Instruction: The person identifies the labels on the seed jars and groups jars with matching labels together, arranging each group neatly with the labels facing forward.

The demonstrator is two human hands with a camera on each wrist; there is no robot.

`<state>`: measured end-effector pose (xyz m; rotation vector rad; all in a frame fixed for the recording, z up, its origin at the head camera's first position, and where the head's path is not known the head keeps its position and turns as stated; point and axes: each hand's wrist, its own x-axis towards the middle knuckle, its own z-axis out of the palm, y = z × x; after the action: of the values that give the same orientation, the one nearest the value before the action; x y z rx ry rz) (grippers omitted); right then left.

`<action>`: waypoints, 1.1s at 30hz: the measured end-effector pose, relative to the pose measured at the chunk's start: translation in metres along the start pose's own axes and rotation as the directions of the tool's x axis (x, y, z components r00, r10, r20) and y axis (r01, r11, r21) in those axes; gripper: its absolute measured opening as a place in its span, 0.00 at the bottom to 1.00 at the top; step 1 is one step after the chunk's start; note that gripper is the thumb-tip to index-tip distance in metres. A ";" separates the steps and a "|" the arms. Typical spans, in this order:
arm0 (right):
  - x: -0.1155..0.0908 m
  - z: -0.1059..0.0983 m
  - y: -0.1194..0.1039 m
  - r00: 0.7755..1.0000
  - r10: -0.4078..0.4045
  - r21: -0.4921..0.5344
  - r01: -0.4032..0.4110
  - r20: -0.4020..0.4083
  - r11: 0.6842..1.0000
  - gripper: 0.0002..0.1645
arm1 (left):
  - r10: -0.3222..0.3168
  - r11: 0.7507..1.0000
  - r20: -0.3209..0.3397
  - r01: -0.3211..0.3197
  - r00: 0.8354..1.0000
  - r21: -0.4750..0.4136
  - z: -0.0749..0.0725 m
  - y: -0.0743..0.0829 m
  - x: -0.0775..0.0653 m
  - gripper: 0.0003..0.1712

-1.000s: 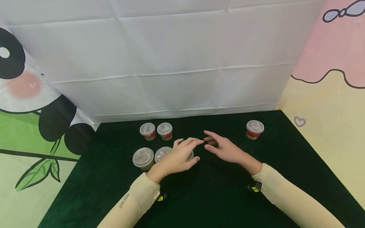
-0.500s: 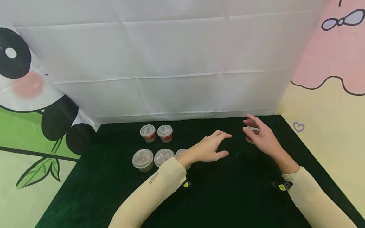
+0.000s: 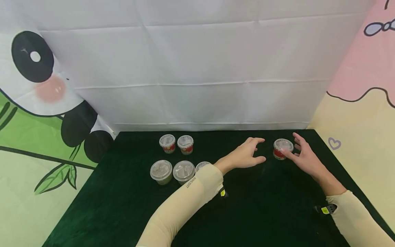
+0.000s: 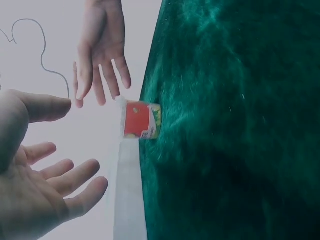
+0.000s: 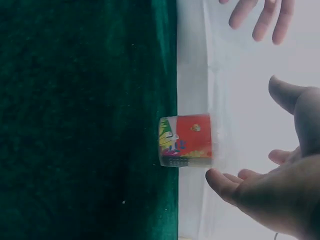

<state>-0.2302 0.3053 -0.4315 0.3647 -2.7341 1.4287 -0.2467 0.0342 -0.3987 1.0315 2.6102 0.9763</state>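
Observation:
A small lidded tub (image 3: 279, 153) with a red label and a clear lid stands at the back right of the dark green cloth. My right hand (image 3: 306, 158) is at its right side, fingers spread and thumb tip overlapping the lid's edge in the head view. To the tub's left, my left hand (image 3: 243, 156) reaches toward it with fingers extended, a gap between them. In the left wrist view the red label of the tub (image 4: 139, 120) shows between both hands. The right wrist view has the tub (image 5: 186, 141) beside my right fingertips, with my left fingers (image 5: 240, 14) above.
Two more red-labelled tubs, a left one (image 3: 167, 144) and a right one (image 3: 186, 144), stand at the back left. In front of them is a row of wider lidded tubs (image 3: 161, 171), one partly behind my left sleeve (image 3: 185, 202). A white cloth backdrop (image 3: 203, 106) borders the rear edge.
Both hands have moved right, from near each other at mid-table to either side of the red-labelled tub. The right hand has passed over to its far right. The tubs stay in place.

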 end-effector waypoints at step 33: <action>0.009 0.005 0.026 0.969 0.191 0.150 -0.214 0.158 0.965 0.56 | -0.103 0.976 -0.066 0.088 0.992 -0.199 0.081 0.007 0.054 0.45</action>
<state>-0.2441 0.3136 -0.4538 0.2023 -2.8426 1.7534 -0.2531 0.1152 -0.4526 0.8291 2.5318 1.2415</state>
